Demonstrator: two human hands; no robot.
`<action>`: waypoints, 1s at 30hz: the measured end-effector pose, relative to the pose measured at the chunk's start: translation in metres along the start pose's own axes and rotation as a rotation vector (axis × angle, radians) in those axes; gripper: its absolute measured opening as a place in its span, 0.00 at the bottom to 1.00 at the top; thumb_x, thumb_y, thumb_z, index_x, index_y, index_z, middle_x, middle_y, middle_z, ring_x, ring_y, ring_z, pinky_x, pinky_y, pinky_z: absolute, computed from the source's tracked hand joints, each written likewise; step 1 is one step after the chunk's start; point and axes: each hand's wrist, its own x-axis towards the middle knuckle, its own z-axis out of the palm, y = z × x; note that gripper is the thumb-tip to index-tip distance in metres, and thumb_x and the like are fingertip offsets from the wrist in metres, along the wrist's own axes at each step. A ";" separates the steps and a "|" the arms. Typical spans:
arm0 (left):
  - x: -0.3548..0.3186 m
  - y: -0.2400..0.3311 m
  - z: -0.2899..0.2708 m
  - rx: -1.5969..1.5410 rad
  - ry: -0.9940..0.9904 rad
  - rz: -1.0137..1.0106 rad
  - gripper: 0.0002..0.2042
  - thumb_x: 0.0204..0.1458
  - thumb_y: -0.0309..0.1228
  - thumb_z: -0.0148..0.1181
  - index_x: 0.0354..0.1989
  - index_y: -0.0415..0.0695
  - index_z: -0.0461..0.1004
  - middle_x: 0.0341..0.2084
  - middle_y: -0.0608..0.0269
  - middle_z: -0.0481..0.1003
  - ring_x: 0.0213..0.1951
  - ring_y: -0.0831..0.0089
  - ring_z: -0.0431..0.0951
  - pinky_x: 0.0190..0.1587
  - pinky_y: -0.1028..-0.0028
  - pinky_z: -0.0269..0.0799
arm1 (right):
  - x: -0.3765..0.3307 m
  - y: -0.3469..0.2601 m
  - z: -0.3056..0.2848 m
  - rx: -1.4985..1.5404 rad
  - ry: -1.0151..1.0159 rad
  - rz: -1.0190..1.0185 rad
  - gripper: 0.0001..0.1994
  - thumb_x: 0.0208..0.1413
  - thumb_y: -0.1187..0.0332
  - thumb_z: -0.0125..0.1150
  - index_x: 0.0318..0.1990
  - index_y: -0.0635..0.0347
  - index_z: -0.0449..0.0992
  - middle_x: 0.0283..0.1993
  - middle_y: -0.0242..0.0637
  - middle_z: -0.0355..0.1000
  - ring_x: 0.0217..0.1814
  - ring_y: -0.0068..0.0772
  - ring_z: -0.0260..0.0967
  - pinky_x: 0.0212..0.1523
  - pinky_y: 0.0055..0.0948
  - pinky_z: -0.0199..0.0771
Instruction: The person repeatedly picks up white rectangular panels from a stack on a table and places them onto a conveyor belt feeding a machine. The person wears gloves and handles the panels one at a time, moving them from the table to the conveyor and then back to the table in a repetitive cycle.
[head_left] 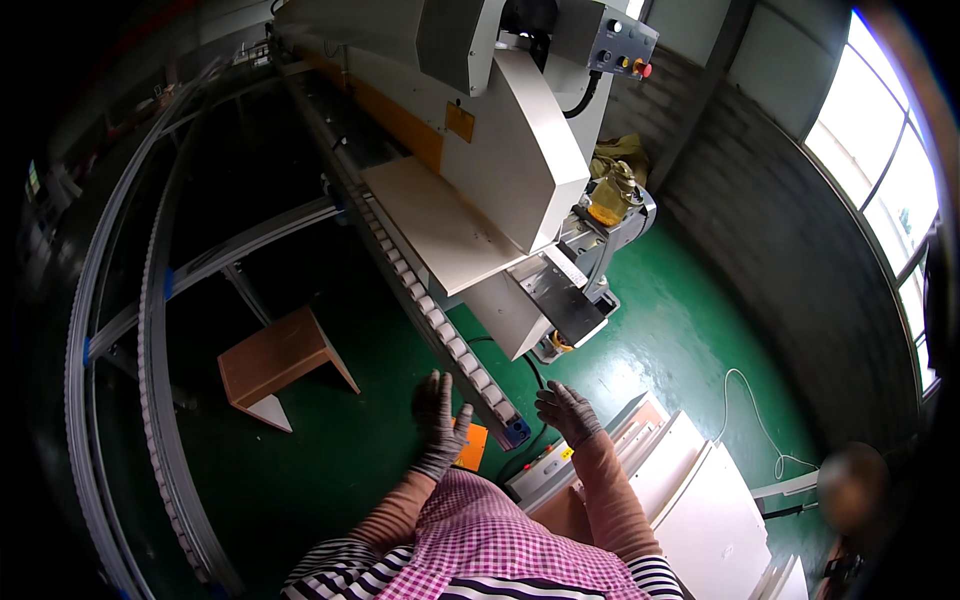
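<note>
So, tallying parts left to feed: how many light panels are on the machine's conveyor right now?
1: a pale panel lies flat beside the roller track, partly under the machine's white housing. More may be hidden under it. Both gloved hands, left hand and right hand, are empty.

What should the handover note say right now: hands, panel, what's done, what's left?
Left hand: gloved, open, empty, beside the end of the roller conveyor.
Right hand: gloved, open, empty, on the conveyor's other side.
Pale panel lies flat on the conveyor by the machine housing, apart from both hands.
White boards are stacked at lower right.
Done: nothing in hand.
Left: probably taking the panel at the conveyor end.
</note>
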 end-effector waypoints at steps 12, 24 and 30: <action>-0.024 -0.066 -0.069 0.165 0.123 -0.307 0.29 0.52 0.36 0.54 0.62 0.41 0.54 0.59 0.46 0.57 0.61 0.51 0.55 0.64 0.56 0.48 | 0.079 0.007 0.030 0.514 -0.046 0.172 0.43 0.49 0.42 0.58 0.66 0.52 0.45 0.70 0.41 0.43 0.71 0.46 0.41 0.66 0.43 0.46; -0.007 -0.041 -0.065 0.047 0.152 -0.267 0.28 0.51 0.35 0.55 0.61 0.41 0.57 0.57 0.48 0.61 0.59 0.53 0.59 0.62 0.58 0.51 | 0.078 0.025 0.016 0.755 -0.101 0.193 0.19 0.57 0.54 0.50 0.52 0.53 0.64 0.53 0.32 0.66 0.59 0.40 0.58 0.62 0.39 0.56; 0.062 -0.039 -0.015 0.033 0.156 -0.121 0.29 0.48 0.34 0.58 0.60 0.41 0.57 0.55 0.45 0.63 0.55 0.50 0.64 0.58 0.58 0.57 | 0.080 0.047 -0.017 0.465 0.084 0.058 0.12 0.54 0.63 0.53 0.43 0.58 0.68 0.45 0.35 0.68 0.50 0.39 0.65 0.54 0.35 0.64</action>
